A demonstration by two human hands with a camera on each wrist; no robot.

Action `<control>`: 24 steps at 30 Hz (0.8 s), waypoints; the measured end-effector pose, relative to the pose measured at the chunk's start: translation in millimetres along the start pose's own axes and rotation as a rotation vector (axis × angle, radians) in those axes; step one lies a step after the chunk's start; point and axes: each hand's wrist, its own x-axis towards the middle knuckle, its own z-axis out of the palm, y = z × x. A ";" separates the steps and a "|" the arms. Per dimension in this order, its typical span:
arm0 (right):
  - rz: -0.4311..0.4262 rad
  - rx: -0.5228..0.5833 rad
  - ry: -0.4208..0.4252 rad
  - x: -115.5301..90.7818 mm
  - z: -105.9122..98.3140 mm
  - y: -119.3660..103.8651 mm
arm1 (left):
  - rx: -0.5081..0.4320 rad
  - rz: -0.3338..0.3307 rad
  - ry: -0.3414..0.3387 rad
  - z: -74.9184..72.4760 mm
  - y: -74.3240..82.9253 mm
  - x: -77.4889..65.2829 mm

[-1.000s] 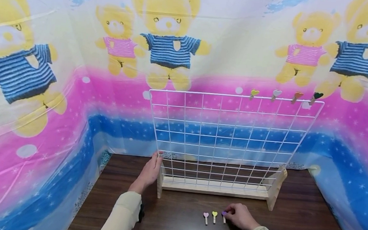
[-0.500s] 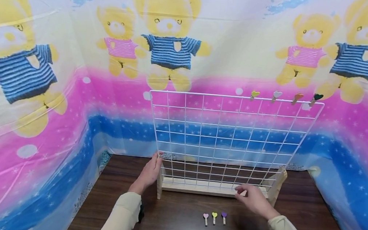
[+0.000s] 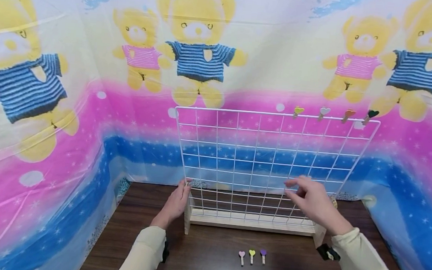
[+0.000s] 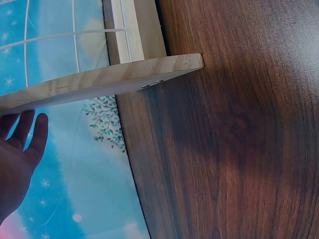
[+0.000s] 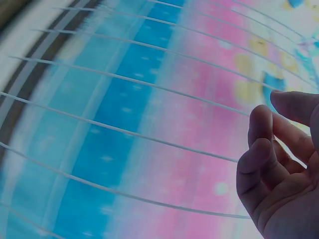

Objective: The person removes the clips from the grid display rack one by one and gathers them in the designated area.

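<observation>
A white wire grid (image 3: 254,161) stands upright in a wooden stand (image 3: 250,224) on the table. My left hand (image 3: 175,202) rests against the stand's left upright; in the left wrist view its fairly straight fingers (image 4: 37,137) touch the wooden side (image 4: 99,79). Before the lower right of the grid, my right hand (image 3: 316,201) is raised with loosely bent fingers and nothing between thumb and forefinger. Three small heart-topped clothespins lie in a row on the table: pink (image 3: 241,257), yellow (image 3: 251,256) and purple (image 3: 263,256).
Along the grid's top wire, towards the right, are clipped a yellow heart clothespin (image 3: 298,111), a white one (image 3: 324,112), an orange one (image 3: 349,115) and a dark green one (image 3: 371,116). A bear-print cloth (image 3: 277,50) surrounds the dark wooden table (image 3: 205,262).
My right hand has let go of the purple clothespin, leaving it beside the other two, and has risen in front of the grid. The left hand stays in place.
</observation>
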 end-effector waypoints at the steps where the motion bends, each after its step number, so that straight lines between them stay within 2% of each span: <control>1: -0.018 -0.010 0.021 4.5 -6.9 -4.6 | 0.005 0.011 0.005 -0.2 0.3 0.1; 8: -0.133 -0.047 0.199 33.2 -47.3 -32.3 | -0.011 0.010 -0.001 -2.0 2.0 -1.0; 13: -0.201 -0.021 0.312 51.3 -68.3 -48.1 | -0.014 0.007 -0.012 -2.6 2.9 -1.8; 20: -0.226 0.052 0.410 76.1 -87.6 -69.8 | -0.009 0.005 -0.010 -1.5 1.5 0.1; 24: -0.190 0.054 0.412 88.3 -91.4 -71.4 | -0.007 -0.001 -0.017 -1.2 0.6 0.1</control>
